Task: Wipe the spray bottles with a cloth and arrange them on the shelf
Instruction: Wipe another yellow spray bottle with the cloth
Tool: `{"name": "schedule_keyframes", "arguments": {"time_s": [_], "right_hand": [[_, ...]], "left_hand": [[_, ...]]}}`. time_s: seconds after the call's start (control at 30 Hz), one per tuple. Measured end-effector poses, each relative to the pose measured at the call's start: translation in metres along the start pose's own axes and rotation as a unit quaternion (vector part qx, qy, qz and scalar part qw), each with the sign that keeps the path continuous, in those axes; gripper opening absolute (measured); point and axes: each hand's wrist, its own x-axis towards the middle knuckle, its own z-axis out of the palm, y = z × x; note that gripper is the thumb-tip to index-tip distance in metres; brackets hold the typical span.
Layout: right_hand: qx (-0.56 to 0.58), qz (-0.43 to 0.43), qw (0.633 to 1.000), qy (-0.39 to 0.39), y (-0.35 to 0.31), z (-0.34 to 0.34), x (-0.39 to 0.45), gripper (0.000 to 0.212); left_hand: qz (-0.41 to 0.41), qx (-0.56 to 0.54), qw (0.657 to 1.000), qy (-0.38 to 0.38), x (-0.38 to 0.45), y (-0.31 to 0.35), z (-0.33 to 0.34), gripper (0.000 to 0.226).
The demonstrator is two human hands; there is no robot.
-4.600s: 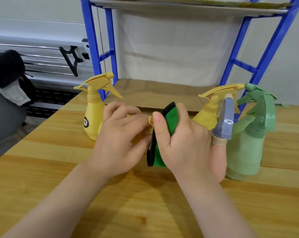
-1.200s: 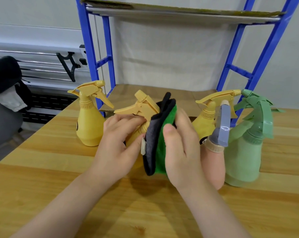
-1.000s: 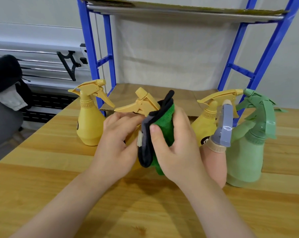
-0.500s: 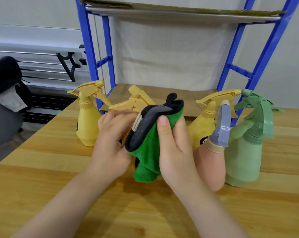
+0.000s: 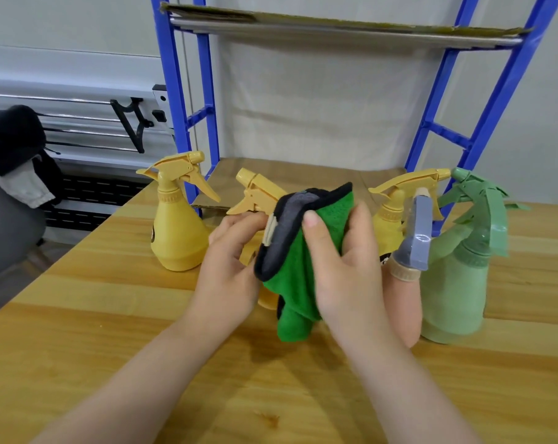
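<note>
Your left hand (image 5: 229, 277) grips the yellow bottle (image 5: 258, 200) upright just above the worktop (image 5: 111, 331), nozzle pointing left. Your right hand (image 5: 344, 277) clasps the green cloth (image 5: 296, 283) against its right side. The shelf (image 5: 303, 174) lies directly behind, still bare of bottles.

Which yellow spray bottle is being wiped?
The middle yellow bottle: the left hand grips it and the right hand presses the green cloth on it. The other two stand untouched.

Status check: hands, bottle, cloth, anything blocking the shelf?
Left hand grips yellow bottle. Right hand presses green cloth on it. Shelf bare; four bottles stand on table.
</note>
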Motion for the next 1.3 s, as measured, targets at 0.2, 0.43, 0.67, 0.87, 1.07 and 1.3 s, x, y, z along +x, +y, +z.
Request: {"name": "schedule_keyframes", "arguments": {"time_s": [0.2, 0.43, 0.67, 0.87, 1.07, 1.3], "right_hand": [[-0.351, -0.133, 0.927, -0.004, -0.017, -0.002, -0.006, 0.022], [-0.46, -0.147, 0.876, 0.011, -0.047, -0.022, -0.031, 0.028], [-0.491, -0.098, 0.865, -0.034, -0.054, -0.026, -0.047, 0.028], [-0.513, -0.048, 0.853, -0.083, -0.051, -0.025, -0.045, 0.018], [-0.415, 0.01, 0.899, -0.139, -0.048, 0.002, -0.047, 0.029], [-0.376, 0.009, 0.911, -0.171, -0.04, 0.036, -0.042, 0.025]], "left_hand": [[-0.051, -0.045, 0.997, -0.021, 0.0, 0.004, 0.004, 0.026], [-0.125, -0.021, 0.991, -0.035, 0.007, -0.005, 0.019, 0.034], [-0.092, 0.031, 0.987, -0.132, 0.01, 0.004, 0.023, 0.023], [-0.1, 0.132, 0.979, -0.122, -0.013, -0.004, -0.013, 0.038], [-0.156, 0.119, 0.98, 0.031, -0.015, -0.006, -0.078, 0.006], [-0.233, 0.071, 0.961, 0.134, 0.033, -0.026, -0.111, 0.057]]}}
